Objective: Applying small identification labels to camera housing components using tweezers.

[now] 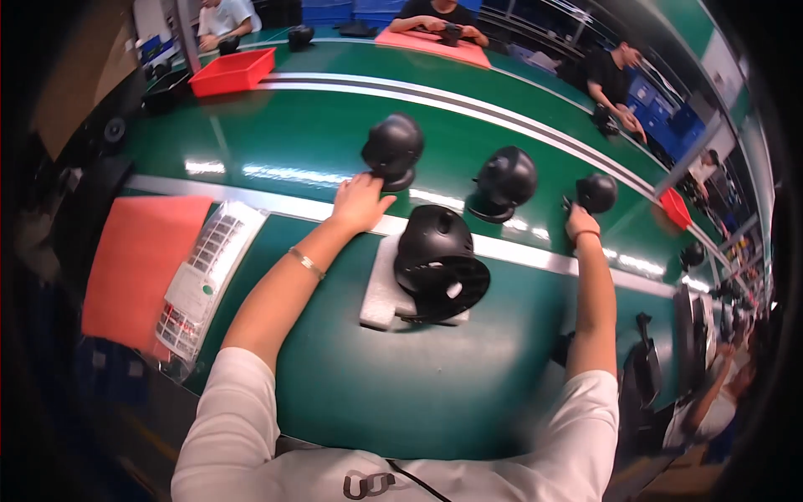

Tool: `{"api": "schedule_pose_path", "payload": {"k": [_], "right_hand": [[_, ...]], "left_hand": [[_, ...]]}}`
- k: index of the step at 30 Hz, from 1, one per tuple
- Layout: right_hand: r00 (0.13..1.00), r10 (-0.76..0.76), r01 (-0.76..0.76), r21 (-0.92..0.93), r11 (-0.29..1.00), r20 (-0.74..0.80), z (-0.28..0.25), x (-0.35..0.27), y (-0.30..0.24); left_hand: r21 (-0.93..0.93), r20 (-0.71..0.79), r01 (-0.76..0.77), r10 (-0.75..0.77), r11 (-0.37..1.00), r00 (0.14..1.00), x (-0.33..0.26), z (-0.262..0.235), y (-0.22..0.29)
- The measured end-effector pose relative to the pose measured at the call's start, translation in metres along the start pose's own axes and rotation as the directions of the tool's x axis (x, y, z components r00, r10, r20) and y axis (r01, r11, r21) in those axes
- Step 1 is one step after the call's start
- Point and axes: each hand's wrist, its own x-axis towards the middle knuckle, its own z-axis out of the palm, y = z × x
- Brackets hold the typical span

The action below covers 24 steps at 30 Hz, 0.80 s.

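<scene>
- Green belt (276,138), long and shiny, from side to side. Slide things on it slowly, with no bumps.
- Green table top (368,385), on the near side of the belt. Best to leave lots of room there.
- Black hollow shell (422,243), on a white foam block (381,289) on the table top, close to the belt. Reach around it, not over it, to be safe.
- Left round black part (395,142), up on its foot on the belt. Hold low, near the foot, to stop a tip.
- Middle round black part (508,177), on the belt, with no hand on it. Take care not to hit it.
- Right round black part (597,192), also on the belt. Move gently, no yanking.
- Left hand (358,205), palm down, thumb out wide, fingertips at the left part's foot. Loosely open, no firm grip showing.
- Right hand (583,222), fingers by the right part's near side. Too small and hidden to tell: open or closed, holding or just touching.
</scene>
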Motion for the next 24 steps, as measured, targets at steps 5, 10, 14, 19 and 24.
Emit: {"api": "schedule_pose_path", "payload": {"k": [5,10,14,19,24], "right_hand": [[0.982,-0.036,0.011,-0.136,0.991,-0.183,-0.001,-0.009,0.007],[0.976,-0.132,0.117,-0.096,0.989,-0.174,-0.038,-0.095,-0.009],[0.94,-0.238,0.229,-0.063,0.971,-0.247,-0.056,-0.179,-0.028],[0.902,-0.325,0.335,-0.016,0.942,-0.285,-0.054,-0.262,-0.068],[0.822,-0.465,0.454,-0.116,0.883,-0.329,-0.04,-0.341,-0.112]], "left_hand": [[0.033,-0.184,-0.122,0.127,0.992,0.975,0.007,-0.004,0.003],[-0.031,-0.287,-0.218,0.2,0.976,0.937,-0.016,-0.027,-0.018],[-0.097,-0.231,-0.163,0.137,0.982,0.963,-0.064,-0.065,-0.03],[-0.128,-0.177,-0.12,0.097,0.984,0.98,-0.123,-0.086,-0.027],[-0.13,-0.209,-0.092,0.064,0.987,0.976,-0.179,-0.098,-0.027]]}}
